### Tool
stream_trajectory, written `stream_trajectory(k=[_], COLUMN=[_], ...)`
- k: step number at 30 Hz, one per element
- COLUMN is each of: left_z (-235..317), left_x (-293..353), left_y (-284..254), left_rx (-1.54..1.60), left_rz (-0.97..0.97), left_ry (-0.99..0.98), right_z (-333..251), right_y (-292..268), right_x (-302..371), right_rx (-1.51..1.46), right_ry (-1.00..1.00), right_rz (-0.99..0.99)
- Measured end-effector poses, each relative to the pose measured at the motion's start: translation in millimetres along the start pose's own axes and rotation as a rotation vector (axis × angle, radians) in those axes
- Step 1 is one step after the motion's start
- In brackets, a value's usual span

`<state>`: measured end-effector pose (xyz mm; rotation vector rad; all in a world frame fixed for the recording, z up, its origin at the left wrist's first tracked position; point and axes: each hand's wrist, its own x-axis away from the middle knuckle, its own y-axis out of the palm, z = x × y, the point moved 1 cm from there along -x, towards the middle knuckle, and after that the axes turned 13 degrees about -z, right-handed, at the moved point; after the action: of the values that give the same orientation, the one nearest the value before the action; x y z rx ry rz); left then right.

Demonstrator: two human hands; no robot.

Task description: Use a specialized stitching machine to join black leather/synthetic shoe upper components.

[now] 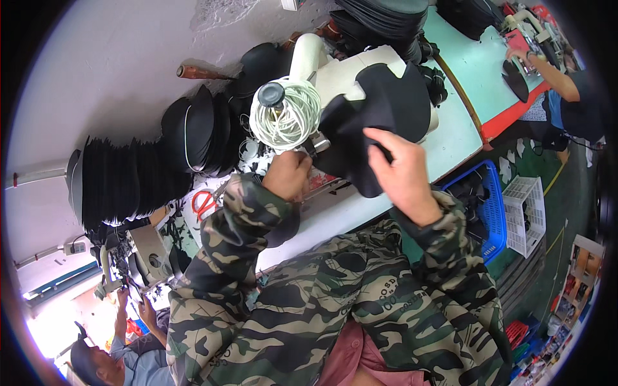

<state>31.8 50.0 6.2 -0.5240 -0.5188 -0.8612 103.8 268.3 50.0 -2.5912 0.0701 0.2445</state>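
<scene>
A white sewing machine [308, 56] stands on the bench in front of me, with a coil of white cord [297, 119] on top. Beside its metal head, my left hand [288, 177] is closed with fingers curled; what they pinch, if anything, is hidden. Black curved fabric panels [396, 96] lie over the machine bed to the right. My right hand [407, 177] is over their near edge, thumb and forefinger apart, and its other fingers cannot be made out. Red-handled scissors [205, 204] rest left of my left sleeve.
Stacked black panels [122, 183] line the wall side, and another stack [386, 26] stands behind the machine. A wooden-handled tool [196, 73] is near the wall. A blue basket [494, 212] and a white crate [524, 212] stand right. Co-workers sit at far right and lower left.
</scene>
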Motion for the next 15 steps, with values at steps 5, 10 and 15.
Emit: stream_trajectory(k=[5,10,15], left_z=[-48.8,-93.8,-91.2], left_x=[41.3,44.0,59.1], left_y=[-36.9,-55.0,-44.1], left_rx=[-0.947,-1.268,-1.402], left_rz=[0.35,0.01,0.184], left_ry=[0.124,0.074,0.162], right_z=[-13.5,30.9,12.1], right_y=[-67.1,-45.6,14.1], right_x=[-7.4,-17.9,25.7], right_rx=[0.217,0.608,0.068], right_ry=[-0.04,-0.176,-0.16], right_rz=[0.148,-0.266,-0.474])
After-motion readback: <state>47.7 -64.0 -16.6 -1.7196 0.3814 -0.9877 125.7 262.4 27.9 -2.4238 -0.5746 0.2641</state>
